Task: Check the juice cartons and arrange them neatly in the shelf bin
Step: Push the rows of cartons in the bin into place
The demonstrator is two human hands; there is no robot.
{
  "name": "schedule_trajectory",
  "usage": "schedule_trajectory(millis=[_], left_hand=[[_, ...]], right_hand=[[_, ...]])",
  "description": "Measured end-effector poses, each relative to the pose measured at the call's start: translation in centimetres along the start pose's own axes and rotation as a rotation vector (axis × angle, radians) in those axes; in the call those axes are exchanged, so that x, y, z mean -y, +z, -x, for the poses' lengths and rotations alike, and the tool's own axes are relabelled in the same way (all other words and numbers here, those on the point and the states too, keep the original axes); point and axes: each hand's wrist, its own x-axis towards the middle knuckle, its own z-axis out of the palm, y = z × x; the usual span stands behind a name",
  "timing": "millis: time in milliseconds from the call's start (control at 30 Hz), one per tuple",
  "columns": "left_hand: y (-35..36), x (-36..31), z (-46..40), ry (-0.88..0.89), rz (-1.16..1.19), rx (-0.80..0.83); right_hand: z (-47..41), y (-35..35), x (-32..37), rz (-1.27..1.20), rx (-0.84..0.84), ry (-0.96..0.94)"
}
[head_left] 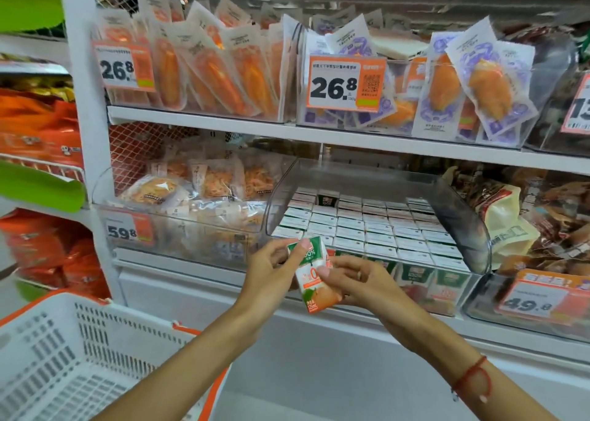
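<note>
1. Since the basket (64, 350) sits lowest and closest, below and left of the bin (459, 222), a dropped carton could fall into it or past it to the floor.

2. Just in front of the bin, both hands hold one carton (314, 277). The left hand (271, 277) pinches its top corner with fingers and thumb. The right hand (354, 277) wraps fingers round its side and front. The carton tilts a little and is out of the bin, touching no shelf.

3. The right fingers cover part of the print, so I think a date or a dent could be missed.

4. A hard squeeze could crush the soft box or make juice leak.

5. Inside the bin, many cartons (367, 229) stand in tight rows with white tops. One darker one (328, 197) at the back looks turned another way, though I cannot tell for sure.

6. Pushing the held carton in fast could knock the front row crooked.

7. The bin's clear front wall is low, so a carton could catch on it.

8. The bags (198, 184) left of the bin are well apart from the hands.
</note>
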Motion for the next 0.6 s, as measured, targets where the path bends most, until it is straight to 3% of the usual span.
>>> schedule_trajectory(millis=[167, 600], left_hand=[[0.1, -0.1, 0.0, -0.099, 0.022, 0.069], [0.0, -2.3, 1.1, 0.096, -0.01, 0.227]], right_hand=[[-0.2, -0.5, -0.1, -0.109, -0.093, 0.005], [0.7, -0.6, 0.4, -0.116, -0.184, -0.192]])
